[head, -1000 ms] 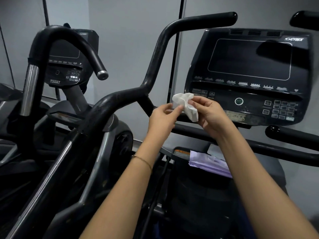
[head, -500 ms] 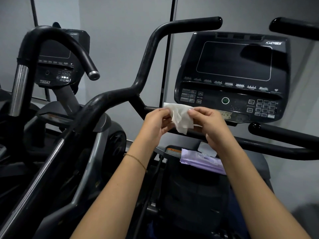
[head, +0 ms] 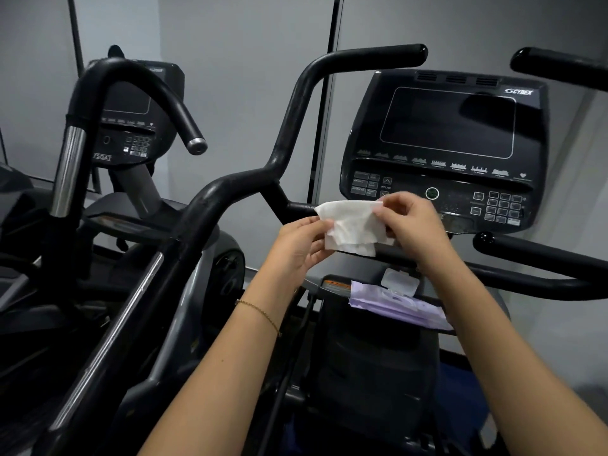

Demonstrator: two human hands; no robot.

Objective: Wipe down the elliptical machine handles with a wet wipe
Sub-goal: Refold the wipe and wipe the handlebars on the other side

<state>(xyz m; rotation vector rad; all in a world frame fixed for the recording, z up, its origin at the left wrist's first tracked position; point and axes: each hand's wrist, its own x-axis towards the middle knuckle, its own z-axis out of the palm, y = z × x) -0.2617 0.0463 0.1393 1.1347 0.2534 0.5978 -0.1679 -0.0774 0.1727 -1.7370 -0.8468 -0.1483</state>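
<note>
White wet wipe [head: 353, 225] hangs spread between my two grips: left grip [head: 297, 248] pinches its left edge, right grip [head: 416, 225] pinches its upper right corner. Black handle [head: 286, 143] rises just left of my left grip; a purple wipe pack [head: 394, 304] lies below my right grip.

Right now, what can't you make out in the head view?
Head view only:
Cut off by the right edge: the upper right handle.
Too small to read: the keypad labels on the console.
Partly hidden: the crossbar under the console, behind the wet wipe and the left hand and right hand pinching the wipe.
Blurred: print on the purple wipes pack.
Too dark for detail: the machine base.
</note>
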